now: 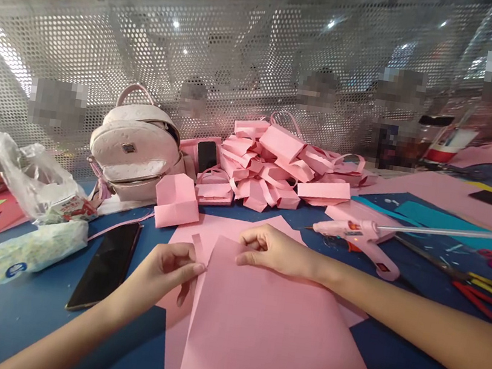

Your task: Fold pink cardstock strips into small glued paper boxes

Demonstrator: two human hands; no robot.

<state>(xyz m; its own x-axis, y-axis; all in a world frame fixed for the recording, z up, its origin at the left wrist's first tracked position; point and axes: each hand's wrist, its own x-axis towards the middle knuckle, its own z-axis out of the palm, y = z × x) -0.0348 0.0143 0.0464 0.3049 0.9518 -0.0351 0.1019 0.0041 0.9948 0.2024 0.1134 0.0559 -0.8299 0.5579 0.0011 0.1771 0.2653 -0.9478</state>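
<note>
A large sheet of pink paper (270,334) lies in front of me, over other pink sheets (174,321) on the blue table. My left hand (179,270) is closed, pinching the left edge of the paper between thumb and fingers, where a narrow strip stands up. Near the sheet's far edge, my right hand (267,248) also pinches paper, with its thumb on top and fingers curled. A folded pink paper piece (177,202) sits just beyond my hands. To the right of my right hand lies a pink glue gun (362,237) with a long glue stick in its back.
Behind are a pink backpack (137,145) and a heap of folded pink paper bags (271,163). A black phone (104,265) and a tissue pack (35,249) lie left. Scissors (437,260) and blue paper (437,220) lie right. A perforated metal panel (229,42) stands behind the table.
</note>
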